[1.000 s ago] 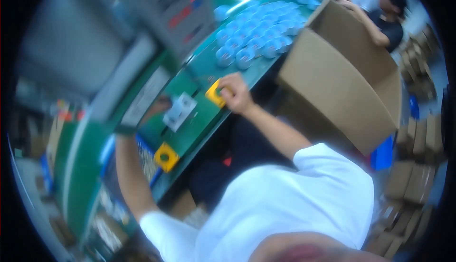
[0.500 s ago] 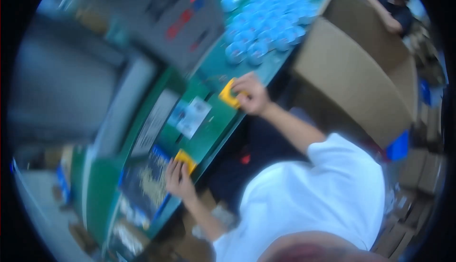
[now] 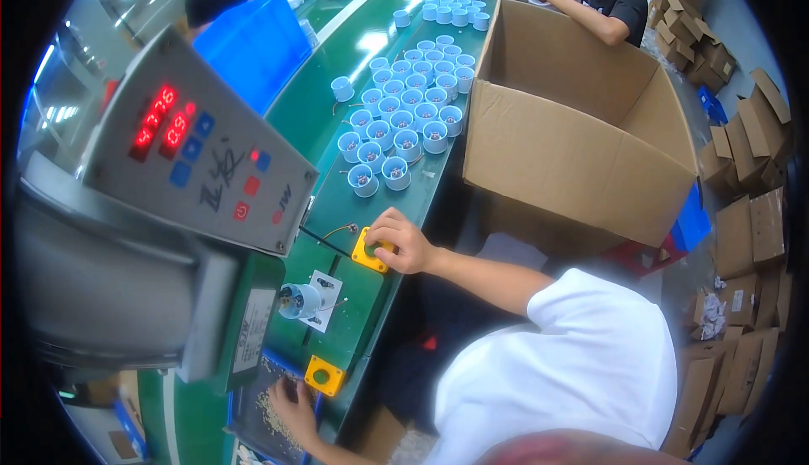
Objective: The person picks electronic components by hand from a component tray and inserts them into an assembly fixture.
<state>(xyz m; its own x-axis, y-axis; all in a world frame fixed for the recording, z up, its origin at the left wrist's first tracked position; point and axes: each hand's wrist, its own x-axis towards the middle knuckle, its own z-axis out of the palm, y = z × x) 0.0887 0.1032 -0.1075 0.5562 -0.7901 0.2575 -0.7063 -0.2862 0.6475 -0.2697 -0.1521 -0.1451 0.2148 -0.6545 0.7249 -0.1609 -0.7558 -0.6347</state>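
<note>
The left hand (image 3: 293,410), fingers parted, is over a shallow blue-rimmed tray (image 3: 246,406); the right hand (image 3: 403,242) curls on a square yellow button box (image 3: 361,256), its grip unclear. One pale-blue plastic cup (image 3: 305,300) on a flat white plate (image 3: 327,281) looks mid-work; similar cups (image 3: 405,146) crowd the green table (image 3: 330,204).

Green bench (image 3: 361,317), clustered light-blue cups (image 3: 406,143), two yellow button boxes (image 3: 324,376)

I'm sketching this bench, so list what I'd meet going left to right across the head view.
Grey machine housing, left hand, lower yellow button box, right hand, large open cardboard box, brown cartons near the right edge.
</note>
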